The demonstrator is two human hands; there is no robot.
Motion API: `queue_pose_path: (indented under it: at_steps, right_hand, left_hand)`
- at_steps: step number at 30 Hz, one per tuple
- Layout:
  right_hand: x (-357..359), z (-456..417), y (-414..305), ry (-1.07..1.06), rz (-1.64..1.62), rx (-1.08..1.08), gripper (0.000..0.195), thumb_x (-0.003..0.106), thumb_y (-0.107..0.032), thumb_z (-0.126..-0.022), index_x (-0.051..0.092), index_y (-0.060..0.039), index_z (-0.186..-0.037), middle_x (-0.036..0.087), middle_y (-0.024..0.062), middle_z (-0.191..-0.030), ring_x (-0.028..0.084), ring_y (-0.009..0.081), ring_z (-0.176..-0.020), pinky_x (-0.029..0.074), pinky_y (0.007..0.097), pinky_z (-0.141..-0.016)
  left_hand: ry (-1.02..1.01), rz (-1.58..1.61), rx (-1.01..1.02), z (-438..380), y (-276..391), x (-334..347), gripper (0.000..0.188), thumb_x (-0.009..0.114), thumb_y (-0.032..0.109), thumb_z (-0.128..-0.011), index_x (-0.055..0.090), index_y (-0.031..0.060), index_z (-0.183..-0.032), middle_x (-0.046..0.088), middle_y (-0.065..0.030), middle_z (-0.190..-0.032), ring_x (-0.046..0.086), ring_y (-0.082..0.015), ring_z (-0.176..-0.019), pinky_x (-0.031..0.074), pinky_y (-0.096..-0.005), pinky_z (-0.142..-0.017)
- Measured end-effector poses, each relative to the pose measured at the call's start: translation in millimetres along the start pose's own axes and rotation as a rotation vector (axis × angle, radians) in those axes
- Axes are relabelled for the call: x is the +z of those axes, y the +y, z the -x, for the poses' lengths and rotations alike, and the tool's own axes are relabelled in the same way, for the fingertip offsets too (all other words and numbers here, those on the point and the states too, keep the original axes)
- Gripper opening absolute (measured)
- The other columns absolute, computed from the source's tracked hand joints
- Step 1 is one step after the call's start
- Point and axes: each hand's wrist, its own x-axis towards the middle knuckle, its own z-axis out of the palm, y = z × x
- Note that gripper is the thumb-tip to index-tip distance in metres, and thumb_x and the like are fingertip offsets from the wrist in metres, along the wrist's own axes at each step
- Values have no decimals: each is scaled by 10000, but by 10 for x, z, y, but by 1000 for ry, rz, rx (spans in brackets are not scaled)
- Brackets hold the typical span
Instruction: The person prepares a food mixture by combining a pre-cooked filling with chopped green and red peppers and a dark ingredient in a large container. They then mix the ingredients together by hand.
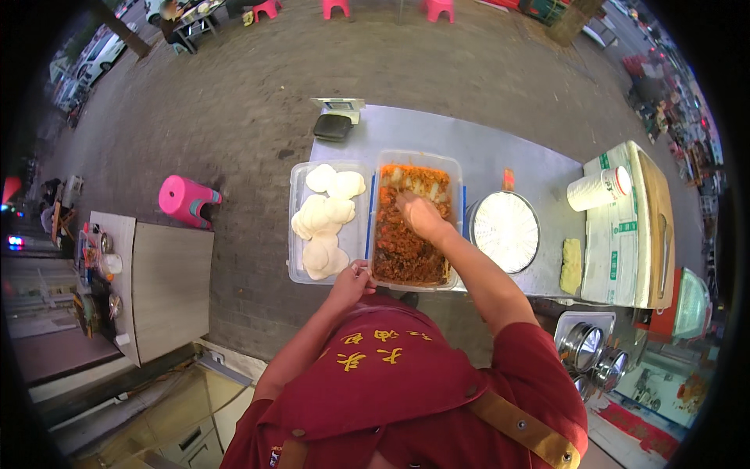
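A clear plastic tub [460, 176] holds red-orange chopped filling [410, 252], with pale pieces toward its far end. My right hand [420, 216] reaches into this tub, fingertips down in the filling; whether they grasp any of it is hidden. At the tub's near left corner, my left hand [353, 281] has its thumb and fingers closed about the rim. Left of the filling stands a second clear plastic tub [297, 182], where round, flat dough wrappers [324, 216] lie in several overlapping stacks. To the right of my right forearm sits a round steamer tray with a pale ribbed liner [505, 231].
The metal table [445, 129] carries a black case [333, 127], a folded yellow cloth [570, 266] and a white taped box [609, 234] with stacked paper cups [597, 189]. A pink stool [187, 200] and a side counter [173, 287] stand left. Metal pots [586, 346] are at right.
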Motion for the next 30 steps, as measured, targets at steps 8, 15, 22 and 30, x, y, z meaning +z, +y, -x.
queue_pose_path:
  at_steps: [8,15,22,30]
  right_hand:
    - [-273,136,360,84,73,92,211,569,-10,-855,633,7,-1056,656,232,-1000,673,392,-868,567,471,-757]
    - [-505,506,120,82,113,25,214,589,-31,-858,631,29,-1059,669,237,-1000,685,366,-902,577,433,-758]
    - [-107,644,565,-51,241,42,88,620,-27,-785,698,-17,-823,707,218,-915,706,352,-784,583,438,-722]
    - [-544,296,570,-301,322,339,146,570,-32,-827,701,-23,-891,704,200,-942,709,349,-869,585,433,-756]
  left_hand:
    - [13,-23,8,31,53,50,324,504,163,-1042,494,-33,-1300,628,-96,-877,647,-151,-764,591,-279,-671]
    - [20,-2,31,44,38,41,325,494,145,-1040,484,-46,-1303,630,-96,-883,651,-154,-770,597,-288,-678]
    - [2,-27,6,-36,62,35,299,489,130,-1037,493,-30,-1290,627,-95,-880,656,-154,-770,597,-283,-681]
    - [30,8,23,21,67,74,293,493,119,-1031,497,-34,-1280,625,-94,-860,654,-152,-754,596,-281,-675]
